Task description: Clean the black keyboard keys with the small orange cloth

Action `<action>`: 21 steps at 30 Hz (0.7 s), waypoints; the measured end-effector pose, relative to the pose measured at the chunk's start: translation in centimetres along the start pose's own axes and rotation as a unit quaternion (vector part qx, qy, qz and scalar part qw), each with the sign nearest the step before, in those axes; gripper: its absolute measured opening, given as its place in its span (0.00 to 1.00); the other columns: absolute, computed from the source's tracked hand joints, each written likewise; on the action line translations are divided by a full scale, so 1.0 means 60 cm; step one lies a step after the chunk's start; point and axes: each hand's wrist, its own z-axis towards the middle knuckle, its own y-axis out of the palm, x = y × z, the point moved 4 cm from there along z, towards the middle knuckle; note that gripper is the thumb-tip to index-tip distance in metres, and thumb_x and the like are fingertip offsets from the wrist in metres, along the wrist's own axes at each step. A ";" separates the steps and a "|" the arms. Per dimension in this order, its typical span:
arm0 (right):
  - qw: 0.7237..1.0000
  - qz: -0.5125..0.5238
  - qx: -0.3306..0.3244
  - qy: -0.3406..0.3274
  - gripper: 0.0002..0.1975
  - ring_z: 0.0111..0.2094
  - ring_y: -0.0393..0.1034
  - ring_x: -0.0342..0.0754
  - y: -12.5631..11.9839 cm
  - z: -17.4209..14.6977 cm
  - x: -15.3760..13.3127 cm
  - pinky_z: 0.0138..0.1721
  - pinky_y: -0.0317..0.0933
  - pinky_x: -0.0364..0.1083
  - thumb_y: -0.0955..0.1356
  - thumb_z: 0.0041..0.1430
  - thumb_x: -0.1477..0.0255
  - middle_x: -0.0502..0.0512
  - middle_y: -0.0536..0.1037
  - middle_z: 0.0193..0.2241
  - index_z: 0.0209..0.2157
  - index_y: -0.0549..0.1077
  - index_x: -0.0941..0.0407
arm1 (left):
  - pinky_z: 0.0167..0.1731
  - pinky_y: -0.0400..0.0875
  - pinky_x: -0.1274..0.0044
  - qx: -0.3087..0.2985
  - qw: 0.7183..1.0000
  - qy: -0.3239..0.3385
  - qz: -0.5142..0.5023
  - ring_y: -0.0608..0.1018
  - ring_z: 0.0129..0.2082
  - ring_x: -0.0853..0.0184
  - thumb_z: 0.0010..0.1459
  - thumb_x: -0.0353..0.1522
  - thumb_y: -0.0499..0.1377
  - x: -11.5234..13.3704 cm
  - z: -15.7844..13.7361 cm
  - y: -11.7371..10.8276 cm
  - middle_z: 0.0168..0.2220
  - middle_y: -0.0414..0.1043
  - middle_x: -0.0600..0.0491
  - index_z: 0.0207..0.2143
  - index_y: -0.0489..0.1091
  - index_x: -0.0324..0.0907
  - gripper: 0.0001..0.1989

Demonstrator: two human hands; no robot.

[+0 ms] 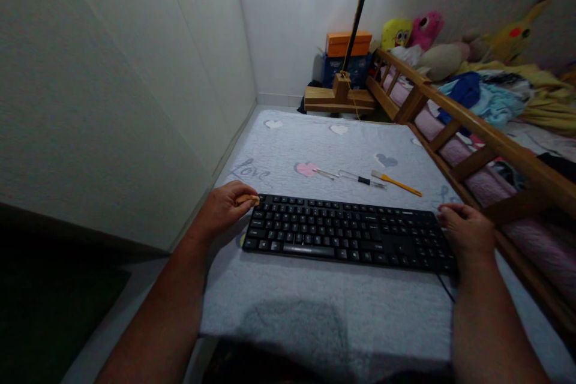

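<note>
A black full-size keyboard [315,229] lies on the cloth-covered table, its keys facing up and a cable leaving near its right end. At its upper left corner, my left hand [227,207] is closed on a small tan-orange piece [246,198], perhaps a folded cloth or sponge; the fingers cover most of it. My right hand [468,231] has its fingers curled against the keyboard's right end and grips that edge. Behind the keyboard lie a yellow-handled brush [398,182], a black-handled tool [363,180] with thin metal ends, and some thin pale sticks [324,173].
A pale blue cloth [288,294] printed with hearts covers the table [315,141]. A wooden bed rail [477,126] runs along the right, with clothes and plush toys beyond it. A wooden stand [339,99] with a dark pole and boxes is behind; a pale panel is at left.
</note>
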 end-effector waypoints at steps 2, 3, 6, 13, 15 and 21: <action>1.000 0.001 0.001 0.001 0.15 0.24 0.68 0.48 0.000 -0.001 -0.001 0.29 0.60 0.47 0.69 0.38 0.65 0.52 0.74 0.22 0.31 0.75 0.57 | 0.38 0.72 0.74 -0.010 1.000 0.002 -0.015 0.78 0.36 0.63 0.55 0.41 0.61 0.002 -0.001 0.003 0.35 0.78 0.50 0.34 0.78 0.43 0.12; 1.000 0.001 0.002 0.001 0.15 0.24 0.68 0.48 0.000 -0.001 -0.002 0.29 0.60 0.47 0.69 0.38 0.65 0.52 0.74 0.22 0.30 0.75 0.57 | 0.38 0.72 0.74 -0.017 1.000 0.003 -0.022 0.79 0.36 0.63 0.55 0.41 0.61 0.002 -0.001 0.005 0.35 0.78 0.50 0.34 0.77 0.42 0.12; 1.000 0.002 0.001 0.000 0.16 0.24 0.68 0.48 0.000 0.000 0.000 0.29 0.60 0.46 0.69 0.38 0.64 0.52 0.74 0.23 0.31 0.75 0.57 | 0.38 0.72 0.74 -0.034 0.999 0.003 -0.028 0.79 0.36 0.63 0.55 0.41 0.61 0.003 -0.001 0.008 0.35 0.78 0.50 0.34 0.77 0.42 0.12; 1.000 0.000 -0.003 -0.003 0.16 0.24 0.68 0.49 0.000 0.002 0.002 0.28 0.61 0.47 0.69 0.38 0.64 0.52 0.75 0.22 0.31 0.76 0.57 | 0.37 0.70 0.74 -0.001 1.000 0.015 0.014 0.78 0.35 0.64 0.55 0.40 0.61 0.010 -0.002 -0.002 0.34 0.78 0.50 0.33 0.77 0.42 0.11; 1.000 0.000 -0.001 -0.002 0.15 0.24 0.68 0.49 0.000 0.000 -0.001 0.28 0.61 0.47 0.69 0.38 0.65 0.52 0.74 0.22 0.30 0.76 0.57 | 0.38 0.70 0.74 0.004 1.000 0.024 0.002 0.78 0.35 0.64 0.56 0.40 0.61 0.020 -0.003 0.001 0.34 0.77 0.50 0.34 0.77 0.42 0.11; 1.000 -0.003 0.006 -0.003 0.14 0.23 0.68 0.48 0.000 -0.003 -0.005 0.28 0.62 0.47 0.69 0.39 0.66 0.52 0.74 0.21 0.30 0.76 0.58 | 0.40 0.71 0.73 -0.015 0.997 0.067 -0.027 0.78 0.37 0.64 0.60 0.40 0.59 0.056 -0.008 0.027 0.36 0.77 0.49 0.36 0.78 0.43 0.12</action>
